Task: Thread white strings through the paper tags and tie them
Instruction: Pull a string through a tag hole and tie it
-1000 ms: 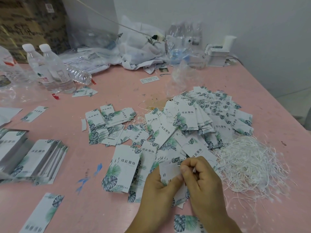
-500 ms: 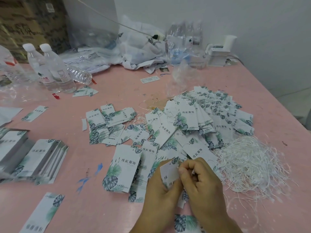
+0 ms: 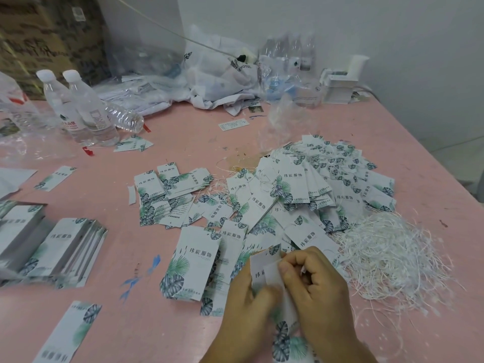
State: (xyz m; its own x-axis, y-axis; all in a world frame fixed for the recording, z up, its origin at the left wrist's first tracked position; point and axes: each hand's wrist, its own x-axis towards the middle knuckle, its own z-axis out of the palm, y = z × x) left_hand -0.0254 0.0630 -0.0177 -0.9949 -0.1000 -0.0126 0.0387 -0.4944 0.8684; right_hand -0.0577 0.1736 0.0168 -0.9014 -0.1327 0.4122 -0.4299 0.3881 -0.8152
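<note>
Together both hands (image 3: 285,286) pinch flat paper tags (image 3: 264,271).

Big pink counter (image 3: 183,132) fills most of the view, scuffed with a few blue paint smudges. It's pushed up to a plain white wall (image 3: 392,35). Cardboard boxes (image 3: 39,40) are stacked in the back left corner, and grey floor (image 3: 458,158) shows on the right.

tag heap (image 3: 301,195) mid-table | string pile (image 3: 387,252) right of it | bottles (image 3: 78,111) far left
</note>
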